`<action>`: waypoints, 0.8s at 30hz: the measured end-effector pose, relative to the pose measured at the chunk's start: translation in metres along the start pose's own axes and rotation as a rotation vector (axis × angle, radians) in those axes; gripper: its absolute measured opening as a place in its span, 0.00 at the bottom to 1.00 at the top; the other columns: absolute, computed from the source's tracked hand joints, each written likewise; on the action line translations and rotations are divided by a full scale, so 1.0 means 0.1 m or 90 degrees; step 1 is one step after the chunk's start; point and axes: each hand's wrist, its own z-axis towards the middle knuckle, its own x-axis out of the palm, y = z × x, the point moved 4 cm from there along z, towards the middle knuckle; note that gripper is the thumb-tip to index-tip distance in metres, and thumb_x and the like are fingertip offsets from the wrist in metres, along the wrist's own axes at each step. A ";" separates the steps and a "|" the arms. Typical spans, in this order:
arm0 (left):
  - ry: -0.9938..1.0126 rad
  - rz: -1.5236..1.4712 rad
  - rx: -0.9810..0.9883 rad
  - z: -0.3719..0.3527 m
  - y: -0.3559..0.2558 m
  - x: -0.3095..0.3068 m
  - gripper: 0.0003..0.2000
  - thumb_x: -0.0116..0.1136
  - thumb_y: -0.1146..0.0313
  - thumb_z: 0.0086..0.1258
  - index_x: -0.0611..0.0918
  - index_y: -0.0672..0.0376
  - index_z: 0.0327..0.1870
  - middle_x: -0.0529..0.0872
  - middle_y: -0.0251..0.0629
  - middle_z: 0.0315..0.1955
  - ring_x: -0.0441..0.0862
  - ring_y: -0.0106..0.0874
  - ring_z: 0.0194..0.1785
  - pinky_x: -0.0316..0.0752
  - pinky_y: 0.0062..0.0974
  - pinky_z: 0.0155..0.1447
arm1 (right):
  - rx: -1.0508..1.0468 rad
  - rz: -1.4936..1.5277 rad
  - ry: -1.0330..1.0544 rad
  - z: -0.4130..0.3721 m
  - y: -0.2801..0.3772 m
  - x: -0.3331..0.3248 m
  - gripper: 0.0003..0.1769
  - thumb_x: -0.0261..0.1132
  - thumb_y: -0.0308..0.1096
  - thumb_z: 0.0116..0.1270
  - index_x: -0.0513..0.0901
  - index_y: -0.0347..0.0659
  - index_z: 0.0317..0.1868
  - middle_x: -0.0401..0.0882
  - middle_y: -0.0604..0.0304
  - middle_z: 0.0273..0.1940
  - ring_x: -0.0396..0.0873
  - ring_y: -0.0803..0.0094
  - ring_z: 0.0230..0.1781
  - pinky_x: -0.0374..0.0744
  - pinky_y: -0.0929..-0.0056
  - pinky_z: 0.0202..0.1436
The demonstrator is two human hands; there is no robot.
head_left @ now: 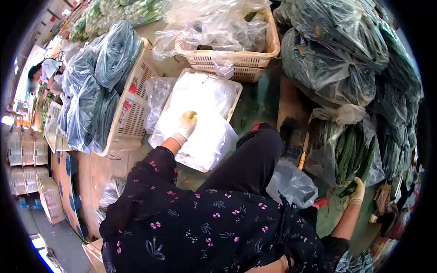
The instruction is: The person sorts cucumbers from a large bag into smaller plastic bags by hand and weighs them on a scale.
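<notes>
My left hand, in a pale glove with yellow-green on the finger end, is over a white crate lined with bright plastic film. Its fingers look curled, and glare hides what they hold, if anything. Low on the right, my right hand, also gloved, is closed around a dark green cucumber. This cucumber lies at the mouth of an opened clear bag with several long cucumbers inside.
Stuffed plastic bags pile up on the right. A beige basket with plastic and produce stands ahead. Bagged greens rest against a tilted crate on the left. A yellow-handled tool is near my leg. Another person is far left.
</notes>
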 end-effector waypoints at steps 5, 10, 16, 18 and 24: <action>0.006 0.286 -0.251 0.48 1.42 -0.23 0.15 0.55 0.58 0.58 0.83 0.58 0.41 0.84 0.53 0.39 0.82 0.48 0.44 0.76 0.39 0.51 | -0.077 -0.196 -0.083 1.10 -0.20 0.05 0.37 0.66 0.29 0.56 0.63 0.40 0.67 0.72 0.50 0.55 0.72 0.57 0.53 0.70 0.60 0.58; 0.063 0.271 -0.421 0.80 1.13 -0.22 0.21 0.57 0.54 0.58 0.81 0.58 0.49 0.82 0.50 0.49 0.79 0.45 0.53 0.73 0.38 0.58 | -0.109 -0.536 -0.076 1.47 -0.44 0.27 0.46 0.72 0.40 0.55 0.57 0.43 0.71 0.63 0.49 0.67 0.65 0.58 0.64 0.63 0.67 0.65; 0.112 0.375 -0.363 0.93 1.08 -0.20 0.20 0.57 0.52 0.61 0.83 0.57 0.46 0.83 0.50 0.45 0.81 0.44 0.50 0.75 0.39 0.54 | -0.118 -0.488 -0.043 0.96 -0.27 0.59 0.40 0.69 0.37 0.58 0.61 0.44 0.70 0.64 0.51 0.67 0.64 0.60 0.65 0.63 0.68 0.66; 0.212 0.491 -0.143 0.93 0.78 -0.32 0.17 0.54 0.52 0.64 0.84 0.57 0.40 0.84 0.48 0.40 0.82 0.44 0.46 0.75 0.39 0.51 | -0.144 -0.461 -0.031 0.79 -0.19 0.62 0.38 0.68 0.34 0.59 0.63 0.43 0.69 0.65 0.51 0.66 0.65 0.61 0.65 0.63 0.69 0.66; 0.169 0.467 0.014 0.87 0.21 -1.01 0.16 0.50 0.53 0.65 0.85 0.55 0.31 0.84 0.47 0.32 0.82 0.45 0.38 0.75 0.41 0.46 | -0.309 -0.363 0.110 0.05 0.23 1.02 0.31 0.67 0.26 0.58 0.70 0.36 0.63 0.70 0.55 0.62 0.67 0.66 0.63 0.63 0.71 0.66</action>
